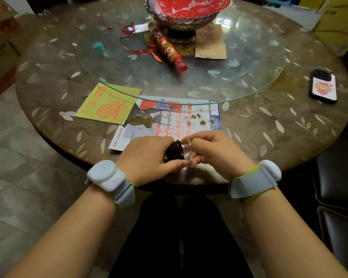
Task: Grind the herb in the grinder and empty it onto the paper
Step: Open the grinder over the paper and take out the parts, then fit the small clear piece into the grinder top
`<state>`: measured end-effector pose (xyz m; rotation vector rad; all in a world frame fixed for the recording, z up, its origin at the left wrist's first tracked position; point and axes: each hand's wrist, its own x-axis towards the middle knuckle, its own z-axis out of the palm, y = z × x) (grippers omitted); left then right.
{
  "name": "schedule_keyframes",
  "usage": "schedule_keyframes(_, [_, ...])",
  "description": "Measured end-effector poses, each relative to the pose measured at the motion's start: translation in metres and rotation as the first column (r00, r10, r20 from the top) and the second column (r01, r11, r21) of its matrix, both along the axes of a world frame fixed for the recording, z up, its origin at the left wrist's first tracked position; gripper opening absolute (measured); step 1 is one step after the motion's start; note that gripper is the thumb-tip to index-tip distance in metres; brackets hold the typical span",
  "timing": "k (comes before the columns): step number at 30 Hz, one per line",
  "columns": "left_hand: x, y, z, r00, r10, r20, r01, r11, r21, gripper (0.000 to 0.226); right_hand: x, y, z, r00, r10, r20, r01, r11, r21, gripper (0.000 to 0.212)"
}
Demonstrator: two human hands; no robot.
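Round brown bench (279,125) with leaf inlay, over a tiled floor. At its near edge, left hand (147,159) curled tight around the black half of the grinder (176,151); right hand (215,151) closed on the clear half, grinder tilted on its side between them. Just beyond, printed paper (169,121) flat on the bench, carrying a ground herb pile (141,121) at left and loose herb bits (201,119) at right. Farther right, a phone (322,87).
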<state>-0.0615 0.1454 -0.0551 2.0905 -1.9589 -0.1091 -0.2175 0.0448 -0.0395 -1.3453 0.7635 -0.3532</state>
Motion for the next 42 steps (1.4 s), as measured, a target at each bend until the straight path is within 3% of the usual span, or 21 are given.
schedule_keyframes(8, [0.008,0.016,-0.002,0.975,0.084,-0.208,-0.117,0.981,-0.156,0.057,0.003,0.004,-0.007,0.936,-0.035,0.351,-0.065,0.961,0.269,0.037])
schedule_keyframes(14, [0.005,0.015,-0.003,0.921,0.162,-0.354,-0.245,0.948,-0.204,0.057,0.003,0.003,-0.016,0.906,-0.154,0.395,0.038,0.957,0.286,0.037])
schedule_keyframes(16, [0.003,0.012,-0.003,0.892,0.165,-0.421,-0.274,0.938,-0.213,0.056,-0.002,-0.004,-0.021,0.917,-0.229,0.326,0.179,0.968,0.176,0.037])
schedule_keyframes(18, [0.0,0.006,-0.003,0.866,0.153,-0.476,-0.286,0.933,-0.221,0.056,-0.01,-0.013,-0.027,0.934,-0.287,0.215,0.308,0.949,-0.069,0.038])
schedule_keyframes(20, [-0.004,0.0,-0.002,0.849,0.131,-0.513,-0.284,0.93,-0.232,0.054,-0.018,-0.023,-0.032,0.934,-0.346,0.091,0.356,0.871,-0.339,0.038])
schedule_keyframes(22, [-0.007,-0.006,-0.002,0.844,0.113,-0.524,-0.272,0.933,-0.236,0.054,-0.028,-0.033,-0.035,0.913,-0.406,0.047,0.378,0.795,-0.475,0.042])
schedule_keyframes(26, [-0.011,-0.014,0.0,0.834,0.091,-0.545,-0.264,0.932,-0.249,0.052,-0.034,-0.049,-0.041,0.905,-0.424,0.006,0.345,0.727,-0.594,0.057])
schedule_keyframes(31, [-0.017,-0.026,0.004,0.82,0.068,-0.569,-0.271,0.921,-0.279,0.04,-0.041,-0.067,-0.051,0.868,-0.494,-0.059,0.296,0.608,-0.737,0.055])
schedule_keyframes(42, [-0.024,-0.032,-0.003,0.846,0.071,-0.528,-0.24,0.936,-0.258,0.049,-0.059,-0.077,-0.072,0.768,-0.627,-0.131,0.297,0.53,-0.794,0.047])
